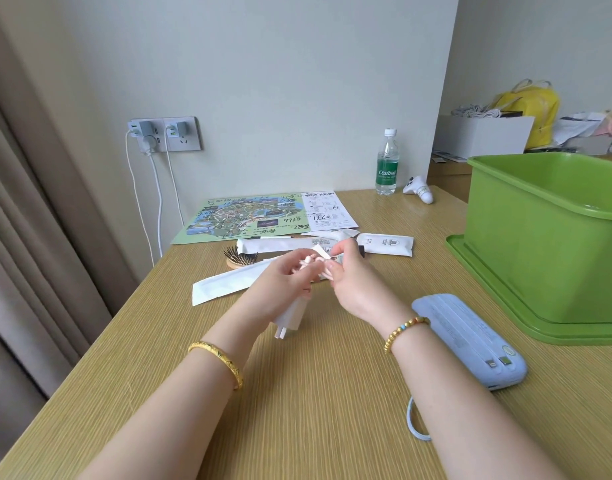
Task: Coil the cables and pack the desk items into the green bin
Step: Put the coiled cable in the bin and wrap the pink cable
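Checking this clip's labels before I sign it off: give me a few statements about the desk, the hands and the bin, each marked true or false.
1. Both hands hold a white cable bundle above the desk. True: the left hand and right hand grip the white cable, with a white charger plug hanging below the left hand.
2. The blue power bank already lies in the green bin. False: the power bank lies on the desk, beside the green bin.
3. The water bottle lies on its side. False: the water bottle stands upright by the wall.
4. A hairbrush lies on the desk beyond the hands. True: the hairbrush is partly under a white packet.
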